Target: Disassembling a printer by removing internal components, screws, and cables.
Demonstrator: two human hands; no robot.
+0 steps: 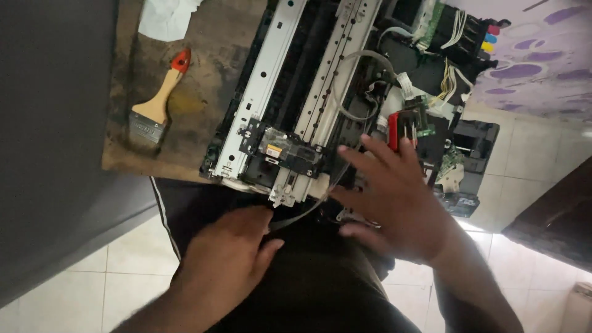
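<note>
A stripped-down printer mechanism (320, 92) with white metal rails, a black carriage and loose cables rests partly on a worn wooden board (185, 105) and partly over my lap. My right hand (394, 200) hovers with spread fingers over the mechanism's near right corner, fingertips close to a red-handled tool (394, 129) and a small green circuit board. My left hand (225, 259) lies on my dark trousers, just below the near edge of the carriage, fingers loosely together and holding nothing. A grey cable (308, 209) curves between both hands.
A paintbrush (157, 102) with a wooden handle and red tip lies on the board at left, below a white cloth (163, 18). Ink tanks with coloured caps (487, 37) sit at top right beside a purple-patterned sheet (542, 55). Pale floor tiles surround my legs.
</note>
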